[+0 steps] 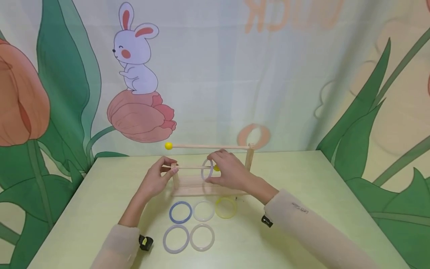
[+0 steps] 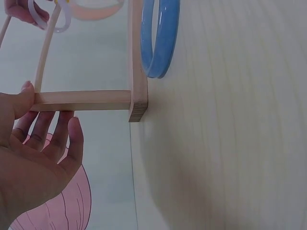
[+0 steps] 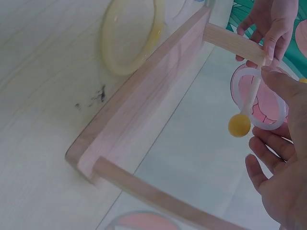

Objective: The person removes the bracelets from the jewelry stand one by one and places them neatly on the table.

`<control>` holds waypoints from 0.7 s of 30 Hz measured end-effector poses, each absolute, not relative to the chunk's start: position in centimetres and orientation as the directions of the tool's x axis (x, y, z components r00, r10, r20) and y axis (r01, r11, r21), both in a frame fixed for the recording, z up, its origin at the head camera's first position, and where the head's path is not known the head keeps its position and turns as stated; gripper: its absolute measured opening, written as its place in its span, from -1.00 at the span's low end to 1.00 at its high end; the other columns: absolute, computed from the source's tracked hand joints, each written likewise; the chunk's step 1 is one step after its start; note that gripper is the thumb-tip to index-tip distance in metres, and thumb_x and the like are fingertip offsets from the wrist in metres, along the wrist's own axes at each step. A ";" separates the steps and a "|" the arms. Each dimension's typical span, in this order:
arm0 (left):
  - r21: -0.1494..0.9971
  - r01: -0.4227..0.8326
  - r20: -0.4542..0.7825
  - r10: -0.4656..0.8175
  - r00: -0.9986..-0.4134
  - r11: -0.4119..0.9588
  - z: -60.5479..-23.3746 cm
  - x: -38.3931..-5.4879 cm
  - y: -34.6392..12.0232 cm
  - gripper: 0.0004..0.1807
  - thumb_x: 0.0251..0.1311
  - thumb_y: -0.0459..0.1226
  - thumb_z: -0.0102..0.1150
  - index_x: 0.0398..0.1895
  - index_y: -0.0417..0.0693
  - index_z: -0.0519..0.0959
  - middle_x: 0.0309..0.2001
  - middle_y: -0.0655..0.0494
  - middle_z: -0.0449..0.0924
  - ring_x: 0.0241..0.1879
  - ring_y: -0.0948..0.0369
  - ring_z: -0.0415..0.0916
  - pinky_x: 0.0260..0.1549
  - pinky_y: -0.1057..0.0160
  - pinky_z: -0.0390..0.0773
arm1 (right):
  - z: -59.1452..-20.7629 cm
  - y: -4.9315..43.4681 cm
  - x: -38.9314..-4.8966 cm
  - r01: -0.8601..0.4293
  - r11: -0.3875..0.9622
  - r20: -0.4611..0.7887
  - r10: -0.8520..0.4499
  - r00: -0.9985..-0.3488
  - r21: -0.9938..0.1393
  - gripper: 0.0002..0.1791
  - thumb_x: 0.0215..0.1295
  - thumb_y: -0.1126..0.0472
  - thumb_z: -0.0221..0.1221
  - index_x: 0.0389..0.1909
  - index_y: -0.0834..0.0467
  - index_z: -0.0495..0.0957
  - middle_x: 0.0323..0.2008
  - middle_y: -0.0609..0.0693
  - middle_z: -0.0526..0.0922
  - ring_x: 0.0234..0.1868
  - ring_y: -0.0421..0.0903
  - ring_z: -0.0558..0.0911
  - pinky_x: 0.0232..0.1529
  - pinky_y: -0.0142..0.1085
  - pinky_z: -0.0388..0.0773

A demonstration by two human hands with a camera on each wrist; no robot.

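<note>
A light wooden stand (image 1: 191, 191) has two upright posts, each bearing a horizontal rod with a yellow ball end. My left hand (image 1: 157, 177) grips the top of the shorter left post (image 2: 91, 100), thumb on one side and fingers on the other. With thumb and fingers, my right hand (image 1: 231, 172) holds a pale translucent bangle (image 3: 268, 126) upright around the lower rod (image 1: 189, 167), close to its yellow ball (image 3: 239, 125). The taller post (image 1: 249, 158) carries the upper rod (image 1: 208, 147), on which no bangle shows.
Before the stand lie a blue bangle (image 1: 171, 213), a whitish bangle (image 1: 203, 220), a yellow bangle (image 1: 226, 217), a lavender bangle (image 1: 165, 240) and a clear-looking bangle (image 1: 202, 249). They rest on a pale table (image 1: 285, 239). A printed curtain (image 1: 208, 74) hangs behind.
</note>
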State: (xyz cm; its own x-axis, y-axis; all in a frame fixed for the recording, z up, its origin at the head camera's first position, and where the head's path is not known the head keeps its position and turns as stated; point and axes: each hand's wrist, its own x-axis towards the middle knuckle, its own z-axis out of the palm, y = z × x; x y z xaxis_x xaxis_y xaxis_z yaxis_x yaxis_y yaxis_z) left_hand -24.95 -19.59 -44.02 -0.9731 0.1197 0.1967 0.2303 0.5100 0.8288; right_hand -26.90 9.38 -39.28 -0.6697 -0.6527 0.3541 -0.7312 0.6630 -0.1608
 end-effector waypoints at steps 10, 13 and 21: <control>0.831 0.215 0.185 0.111 -0.977 0.512 -44.2 -24.8 -19.8 -0.66 0.40 -0.06 0.14 0.12 0.02 0.46 0.10 0.04 0.51 0.15 -0.07 0.52 0.03 -0.06 0.56 | -39.5 11.6 -26.5 -0.730 0.664 0.348 -0.654 -0.672 -0.161 -0.32 0.07 -0.15 0.45 0.12 0.12 0.48 0.10 -0.04 0.57 0.18 -0.03 0.48 0.13 -0.06 0.46; 0.832 0.211 0.182 0.107 -0.978 0.513 -44.2 -24.7 -19.8 -0.67 0.40 -0.07 0.15 0.11 0.02 0.45 0.10 0.04 0.51 0.15 -0.07 0.52 0.03 -0.06 0.55 | -39.4 12.0 -26.2 -0.730 0.661 0.347 -0.652 -0.674 -0.177 -0.34 0.06 -0.12 0.46 0.10 0.13 0.49 0.10 -0.02 0.57 0.17 -0.02 0.48 0.16 -0.09 0.46; 0.829 0.229 0.196 0.117 -0.974 0.511 -44.2 -24.8 -19.5 -0.67 0.40 -0.08 0.14 0.13 0.03 0.45 0.11 0.02 0.50 0.16 -0.07 0.50 0.05 -0.08 0.55 | -39.3 13.4 -25.6 -0.696 0.693 0.317 -0.628 -0.710 -0.186 -0.34 0.08 -0.12 0.45 0.10 0.14 0.48 0.07 0.00 0.57 0.13 -0.03 0.49 0.11 -0.15 0.51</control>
State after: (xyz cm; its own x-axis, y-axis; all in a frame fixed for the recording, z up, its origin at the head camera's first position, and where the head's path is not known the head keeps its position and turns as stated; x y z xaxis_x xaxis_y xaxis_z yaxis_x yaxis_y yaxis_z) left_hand -24.85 -19.54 -44.19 -0.9735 0.1174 0.1962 0.2287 0.5107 0.8288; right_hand -25.55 13.37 -39.27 -0.7102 -0.6284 0.3173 -0.6964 0.6931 -0.1862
